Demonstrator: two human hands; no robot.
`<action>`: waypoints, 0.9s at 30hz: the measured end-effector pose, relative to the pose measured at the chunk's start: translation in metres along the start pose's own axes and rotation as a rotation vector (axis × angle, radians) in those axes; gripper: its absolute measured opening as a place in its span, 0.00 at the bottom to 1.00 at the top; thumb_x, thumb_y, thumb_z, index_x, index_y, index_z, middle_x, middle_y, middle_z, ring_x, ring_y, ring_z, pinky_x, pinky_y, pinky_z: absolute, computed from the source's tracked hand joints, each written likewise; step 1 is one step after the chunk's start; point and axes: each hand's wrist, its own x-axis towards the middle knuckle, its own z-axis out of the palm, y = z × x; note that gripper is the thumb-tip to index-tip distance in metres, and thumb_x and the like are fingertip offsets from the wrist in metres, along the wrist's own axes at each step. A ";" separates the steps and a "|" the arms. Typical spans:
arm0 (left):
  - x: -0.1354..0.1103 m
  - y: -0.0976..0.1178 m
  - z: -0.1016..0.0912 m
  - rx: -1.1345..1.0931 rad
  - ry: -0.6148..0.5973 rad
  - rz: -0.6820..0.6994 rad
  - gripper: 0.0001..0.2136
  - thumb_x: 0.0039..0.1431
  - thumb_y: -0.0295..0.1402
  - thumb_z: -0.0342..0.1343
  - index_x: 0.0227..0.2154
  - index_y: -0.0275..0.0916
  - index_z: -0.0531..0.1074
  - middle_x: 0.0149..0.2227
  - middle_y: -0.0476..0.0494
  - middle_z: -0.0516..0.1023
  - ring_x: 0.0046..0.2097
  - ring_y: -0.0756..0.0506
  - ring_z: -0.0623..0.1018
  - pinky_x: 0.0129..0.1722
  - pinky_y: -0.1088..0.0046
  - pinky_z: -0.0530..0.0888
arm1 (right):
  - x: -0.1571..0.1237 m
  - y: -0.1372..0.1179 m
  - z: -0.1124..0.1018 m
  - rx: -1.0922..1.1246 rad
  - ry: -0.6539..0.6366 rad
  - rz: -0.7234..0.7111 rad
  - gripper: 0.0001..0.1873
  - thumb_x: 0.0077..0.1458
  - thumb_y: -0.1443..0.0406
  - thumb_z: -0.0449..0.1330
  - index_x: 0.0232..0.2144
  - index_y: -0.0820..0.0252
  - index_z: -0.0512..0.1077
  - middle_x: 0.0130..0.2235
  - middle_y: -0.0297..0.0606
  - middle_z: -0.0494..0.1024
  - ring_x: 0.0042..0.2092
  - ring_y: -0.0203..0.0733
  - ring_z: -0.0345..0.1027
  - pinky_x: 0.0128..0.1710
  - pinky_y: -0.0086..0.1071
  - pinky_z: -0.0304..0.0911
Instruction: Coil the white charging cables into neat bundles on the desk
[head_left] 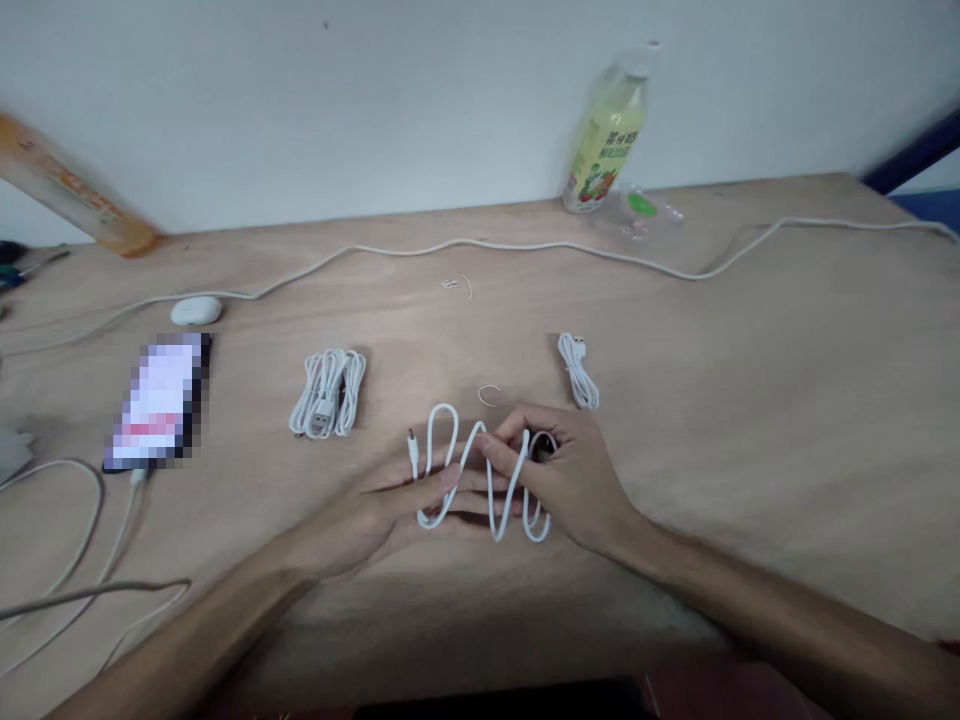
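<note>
A white charging cable [495, 500] lies in zigzag loops across both hands, above the table's near middle. My left hand [420, 505] supports it from below, with the thumb pressed over the loops at the left. A small metal-tipped plug [413, 452] sticks up beside that thumb. My right hand [559, 475] pinches the loops on the right between thumb and fingers; its fingertips are partly hidden. Just beyond the hands is a short white twist tie [490, 394]. Bundled white cables [328, 393] lie to the left, and a single tied cable [578, 371] to the right.
A phone [159, 400] with a plugged-in cord and a white earbud case [196, 310] are at left. A long white cord [525, 245] crosses the back. Against the wall stand a yellow-green bottle [609, 140] and an orange-capped bottle [82, 190]. Small tie scraps [459, 286] lie mid-table.
</note>
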 end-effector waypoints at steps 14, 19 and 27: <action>0.002 -0.004 -0.004 0.053 0.077 0.036 0.14 0.74 0.34 0.62 0.59 0.43 0.81 0.57 0.35 0.86 0.56 0.37 0.86 0.58 0.58 0.80 | 0.004 0.000 -0.004 0.317 -0.080 0.197 0.14 0.57 0.62 0.67 0.46 0.55 0.81 0.30 0.29 0.79 0.28 0.35 0.66 0.28 0.30 0.63; 0.005 0.002 0.002 0.072 0.120 0.077 0.12 0.73 0.33 0.63 0.55 0.42 0.84 0.54 0.36 0.87 0.55 0.37 0.86 0.55 0.61 0.80 | 0.009 0.002 -0.003 0.584 -0.134 0.298 0.14 0.57 0.59 0.68 0.45 0.54 0.82 0.26 0.26 0.72 0.24 0.32 0.60 0.22 0.27 0.54; 0.006 -0.003 0.002 0.045 0.116 0.068 0.11 0.72 0.34 0.64 0.55 0.42 0.82 0.55 0.37 0.86 0.54 0.37 0.86 0.52 0.61 0.81 | 0.009 0.003 0.000 0.497 -0.072 0.288 0.15 0.52 0.54 0.77 0.36 0.54 0.81 0.30 0.29 0.78 0.26 0.32 0.66 0.24 0.27 0.64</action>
